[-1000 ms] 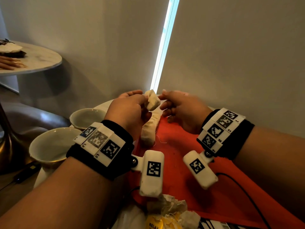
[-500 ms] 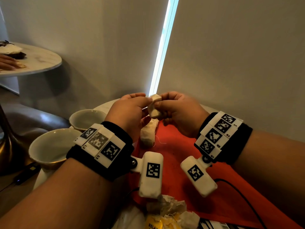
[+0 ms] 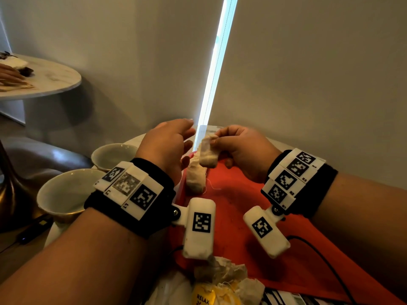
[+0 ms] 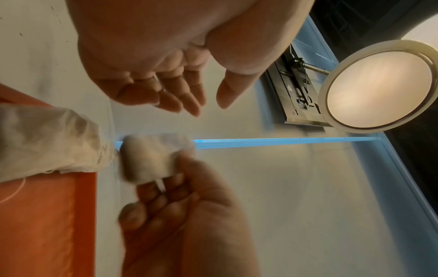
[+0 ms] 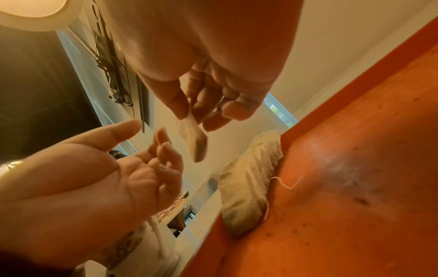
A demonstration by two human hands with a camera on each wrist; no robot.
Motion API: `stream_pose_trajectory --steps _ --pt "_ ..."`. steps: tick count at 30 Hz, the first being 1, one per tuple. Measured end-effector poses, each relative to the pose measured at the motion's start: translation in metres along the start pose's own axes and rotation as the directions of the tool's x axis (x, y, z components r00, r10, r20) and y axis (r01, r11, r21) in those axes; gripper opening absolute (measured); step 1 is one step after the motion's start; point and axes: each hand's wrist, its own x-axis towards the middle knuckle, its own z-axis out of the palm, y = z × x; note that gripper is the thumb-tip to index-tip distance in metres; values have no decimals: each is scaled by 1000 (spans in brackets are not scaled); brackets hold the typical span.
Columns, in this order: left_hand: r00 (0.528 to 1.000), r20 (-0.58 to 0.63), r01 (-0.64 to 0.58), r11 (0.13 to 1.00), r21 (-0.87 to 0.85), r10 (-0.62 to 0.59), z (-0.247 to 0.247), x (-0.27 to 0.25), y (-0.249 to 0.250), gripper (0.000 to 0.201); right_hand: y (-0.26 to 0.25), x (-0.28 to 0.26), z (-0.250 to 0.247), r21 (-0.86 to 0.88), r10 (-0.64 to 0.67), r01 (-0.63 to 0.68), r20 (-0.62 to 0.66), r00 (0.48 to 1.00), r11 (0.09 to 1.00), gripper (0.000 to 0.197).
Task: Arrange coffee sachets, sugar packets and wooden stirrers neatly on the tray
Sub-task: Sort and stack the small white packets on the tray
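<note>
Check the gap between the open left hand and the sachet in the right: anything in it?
Nothing: left hand and sachet are apart, only background behind, right wrist view.

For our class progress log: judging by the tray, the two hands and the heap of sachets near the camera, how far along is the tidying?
Done: a short row of sachets lies along the left edge of the red tray.
In hand: the right hand pinches one more sachet above that row; the left hand is open, holding nothing.
Left: a crumpled heap of sachets waits near the camera. No stirrers are visible.

sachets (image 3: 195, 179) on tray (image 3: 242, 208) left edge, perhaps stacked, cups (image 3: 66, 192) left
</note>
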Motion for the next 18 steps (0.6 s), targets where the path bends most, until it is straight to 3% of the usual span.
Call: stream_pose_trajectory --steps 4,9,18 --pt "999 -37 8 999 -46 -9 -2 0 6 14 4 -4 -2 -234 166 -139 100 981 962 11" --pt "998 -56 -1 999 -43 -1 -4 0 7 12 6 -6 10 -380 332 -209 292 897 901 9" --pt "998 -55 20 999 -47 -23 -3 0 7 14 18 8 24 -407 328 -247 142 934 879 8"
